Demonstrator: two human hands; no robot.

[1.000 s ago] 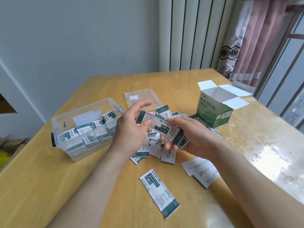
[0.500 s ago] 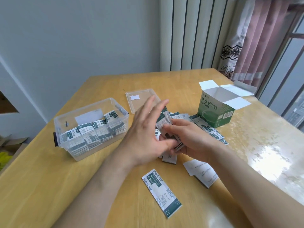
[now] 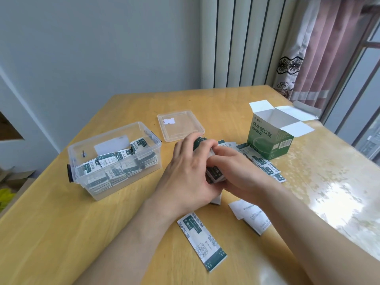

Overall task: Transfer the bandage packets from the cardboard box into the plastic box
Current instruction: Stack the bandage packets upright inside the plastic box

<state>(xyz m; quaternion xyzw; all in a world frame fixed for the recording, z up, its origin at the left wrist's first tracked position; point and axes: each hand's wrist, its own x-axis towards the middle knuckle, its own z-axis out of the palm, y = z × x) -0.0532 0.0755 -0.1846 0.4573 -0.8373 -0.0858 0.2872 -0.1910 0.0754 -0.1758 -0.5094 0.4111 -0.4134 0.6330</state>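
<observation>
Paper-thin and likely slippery, the packet stack we grip with left hand and right hand probably wants squeezing by its edges.

Left hand, splayed before, now in a grip round packet stack.

Green cardboard box stands open-flapped; clear plastic box looks half-full of packets.
</observation>
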